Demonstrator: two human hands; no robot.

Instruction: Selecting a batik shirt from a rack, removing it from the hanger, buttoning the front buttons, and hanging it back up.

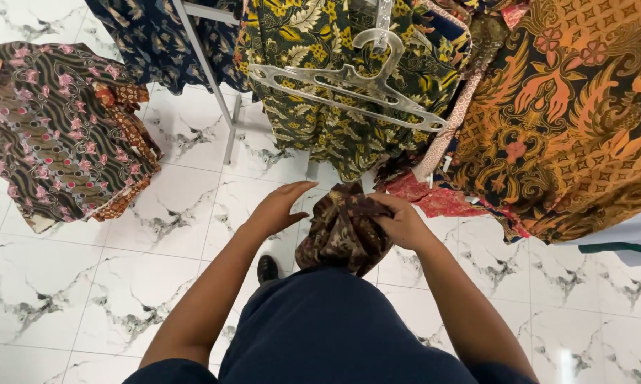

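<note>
White marble-patterned floor tiles (64,284), clothes rack above. At lower centre, the right hand (403,224) pinches a bunched brown patterned cloth (343,231); the left hand (278,210) hovers open beside it. The cloth looks soft, light and limp, best gathered by its folds; its long axis hangs roughly vertical. A clear plastic hanger (349,85) hangs above.
</note>
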